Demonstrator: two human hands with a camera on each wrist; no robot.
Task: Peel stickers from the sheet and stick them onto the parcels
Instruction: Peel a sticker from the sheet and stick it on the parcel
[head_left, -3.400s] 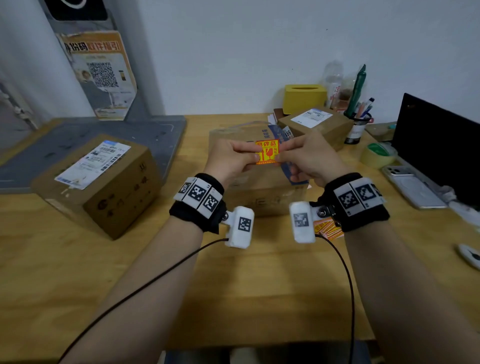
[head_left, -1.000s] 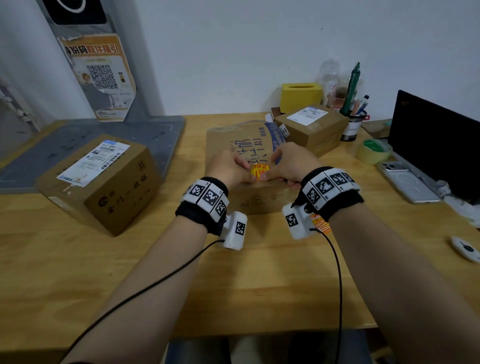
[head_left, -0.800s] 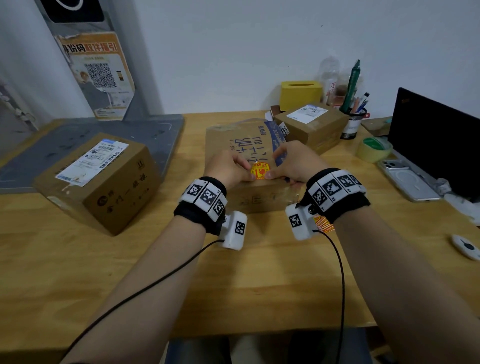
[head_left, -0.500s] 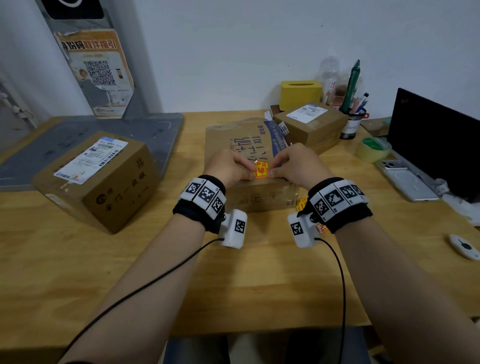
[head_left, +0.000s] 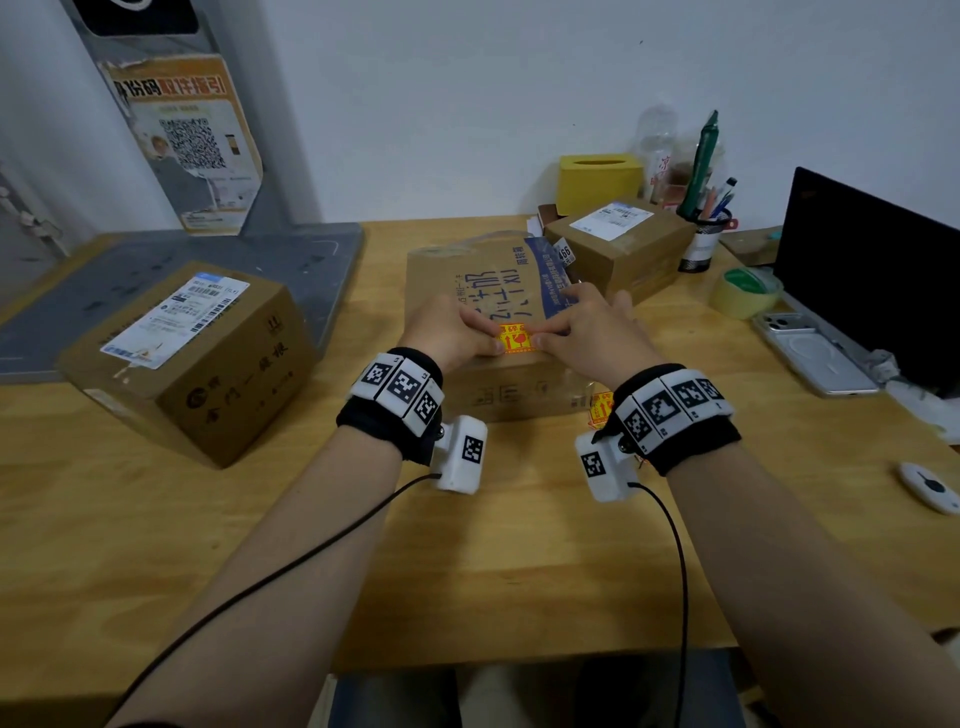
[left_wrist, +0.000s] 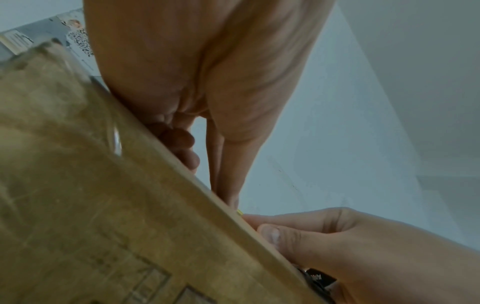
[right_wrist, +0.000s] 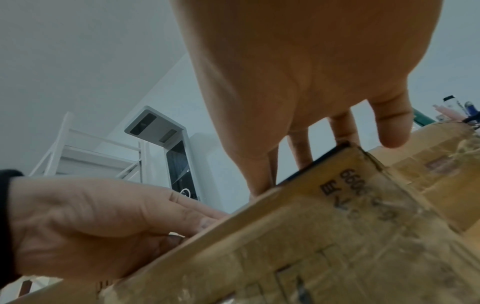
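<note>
Both hands rest on top of the flat brown cardboard parcel with blue printing (head_left: 488, 291) that lies on the wooden surface (head_left: 467, 561). The left hand (head_left: 449, 332) and the right hand (head_left: 589, 332) each press fingertips down on the square yellow-and-red fragile sticker (head_left: 511, 339), which lies flat on the parcel's top face near its front edge, directly between the two hands. The left hand's fingers are stretched out onto the sticker's left edge; the right hand's fingers are spread and straight, touching its right edge and the carton beyond it. Below the right wrist, a yellow-and-red sheet of further stickers (head_left: 602, 408) shows on the surface, against the parcel's front side. Well left of the left hand sits a brown cardboard box with a white shipping label (head_left: 192, 358); beyond the right hand stands a smaller labelled brown carton (head_left: 618, 249).
</note>
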